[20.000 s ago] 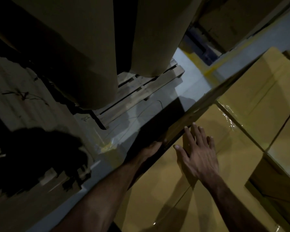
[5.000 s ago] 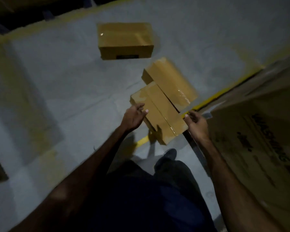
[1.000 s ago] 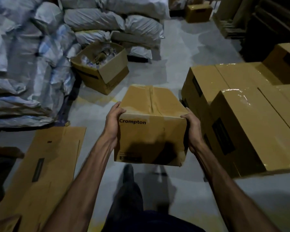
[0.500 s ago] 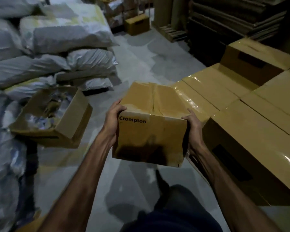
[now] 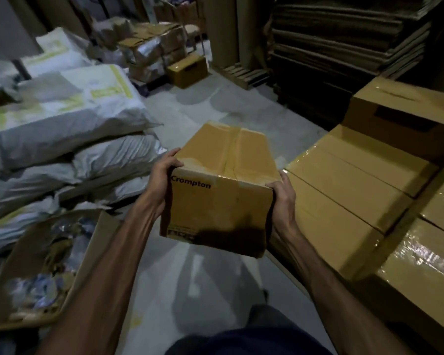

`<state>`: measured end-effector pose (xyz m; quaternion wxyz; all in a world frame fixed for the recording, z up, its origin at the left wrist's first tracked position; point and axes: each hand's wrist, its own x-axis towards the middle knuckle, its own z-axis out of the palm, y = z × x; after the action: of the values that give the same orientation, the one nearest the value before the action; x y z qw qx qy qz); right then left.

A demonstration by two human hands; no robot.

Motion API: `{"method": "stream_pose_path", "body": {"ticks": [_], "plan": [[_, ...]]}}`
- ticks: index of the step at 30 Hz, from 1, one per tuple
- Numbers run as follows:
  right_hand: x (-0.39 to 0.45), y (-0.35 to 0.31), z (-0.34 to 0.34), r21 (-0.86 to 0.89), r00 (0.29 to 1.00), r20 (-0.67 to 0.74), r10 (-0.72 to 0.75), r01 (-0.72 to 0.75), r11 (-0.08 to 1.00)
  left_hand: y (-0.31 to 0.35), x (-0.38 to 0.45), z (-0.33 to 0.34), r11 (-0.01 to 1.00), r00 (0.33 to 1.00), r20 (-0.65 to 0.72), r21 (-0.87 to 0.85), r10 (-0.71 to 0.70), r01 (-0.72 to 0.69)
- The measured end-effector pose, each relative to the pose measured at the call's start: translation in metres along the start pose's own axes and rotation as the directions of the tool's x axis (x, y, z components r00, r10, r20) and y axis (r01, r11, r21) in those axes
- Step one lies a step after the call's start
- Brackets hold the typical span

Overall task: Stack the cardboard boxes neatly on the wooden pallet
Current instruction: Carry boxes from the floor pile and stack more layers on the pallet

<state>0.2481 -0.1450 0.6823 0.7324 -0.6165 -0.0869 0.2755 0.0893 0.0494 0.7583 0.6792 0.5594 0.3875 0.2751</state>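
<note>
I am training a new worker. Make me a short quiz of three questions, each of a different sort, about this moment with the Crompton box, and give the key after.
1. True or false: the Crompton box already rests on the stacked boxes.
2. Multiple choice: how is the box carried? A) left hand alone, B) left hand and right hand on opposite sides, C) right hand alone with the box on a shoulder.
3. Fill in: left of the carried box lie grey-white ____ in a pile.

Key: 1 false, it is held in the air beside them; 2 B; 3 sacks.
</note>
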Motion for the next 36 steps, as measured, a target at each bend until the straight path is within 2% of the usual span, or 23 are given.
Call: {"method": "stream_pose_path", "body": {"ticks": [4,7,12,14,18,21,24,28,30,33,36], "plan": [[0.063,-0.014,0.042,0.019,0.994,-0.054,-0.096,0.097,0.995,0.027,0.094,-0.005,0.999,0.999,0.043,-0.03,-0.012,0.013],[0.103,-0.013,0.079,-0.015,0.967,-0.22,-0.125,0.125,0.992,0.044,0.17,0.001,1.0,0.994,0.109,0.002,-0.017,0.017],[0.177,0.006,0.13,0.011,0.878,-0.458,-0.139,0.161,0.987,0.069,0.294,0.025,0.99,0.951,0.307,0.14,-0.022,-0.023],[0.209,0.0,0.153,0.0,0.816,-0.557,-0.157,0.19,0.982,0.076,0.35,0.037,0.982,0.917,0.396,0.188,-0.05,-0.028],[0.251,-0.011,0.201,-0.048,0.651,-0.735,-0.187,0.225,0.973,0.095,0.443,0.063,0.97,0.807,0.577,0.241,-0.125,-0.022],[0.276,-0.011,0.225,-0.041,0.529,-0.83,-0.176,0.258,0.965,0.113,0.491,0.097,0.959,0.66,0.724,0.282,-0.201,-0.017],[0.295,-0.014,0.242,-0.067,0.407,-0.895,-0.182,0.281,0.957,0.119,0.528,0.132,0.948,0.526,0.819,0.311,-0.228,-0.073],[0.338,-0.015,0.255,-0.133,0.278,-0.936,-0.214,0.284,0.949,0.117,0.575,0.177,0.937,0.426,0.863,0.338,-0.272,-0.088],[0.359,-0.013,0.26,-0.151,0.237,-0.946,-0.22,0.275,0.949,0.115,0.596,0.199,0.931,0.379,0.878,0.352,-0.292,-0.098],[0.405,-0.006,0.253,-0.17,0.13,-0.969,-0.212,0.279,0.945,0.114,0.631,0.241,0.918,0.313,0.897,0.369,-0.311,-0.147],[0.453,-0.002,0.247,-0.148,0.08,-0.981,-0.177,0.286,0.947,0.117,0.664,0.278,0.89,0.278,0.898,0.404,-0.341,-0.212]]}}
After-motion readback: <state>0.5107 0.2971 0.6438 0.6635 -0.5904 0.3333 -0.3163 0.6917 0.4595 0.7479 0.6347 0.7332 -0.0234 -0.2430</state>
